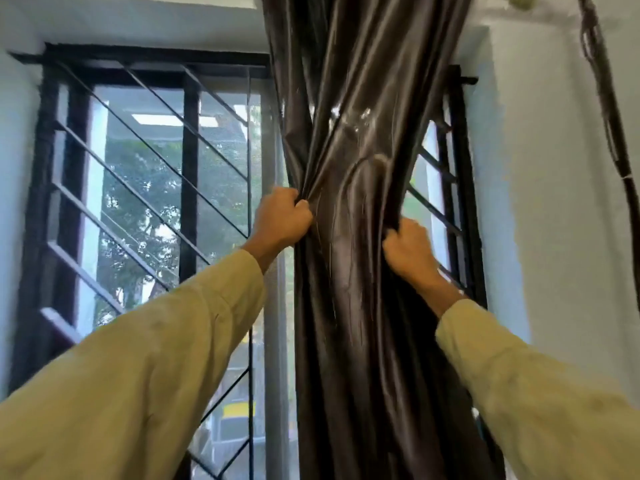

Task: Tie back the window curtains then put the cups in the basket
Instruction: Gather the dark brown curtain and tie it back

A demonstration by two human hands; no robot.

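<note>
A dark, shiny brown curtain (pixel 360 140) hangs in front of the window, gathered and twisted into a bunch at mid height. My left hand (pixel 282 216) grips the bunch's left edge, fingers curled into the folds. My right hand (pixel 410 249) grips its right edge a little lower. Both arms wear pale yellow-green sleeves. No cups or basket are in view.
A window (pixel 145 188) with a black frame and diagonal black bars fills the left; trees and a vehicle show outside. Pale blue walls flank it. A dark cord (pixel 604 98) hangs down the right wall.
</note>
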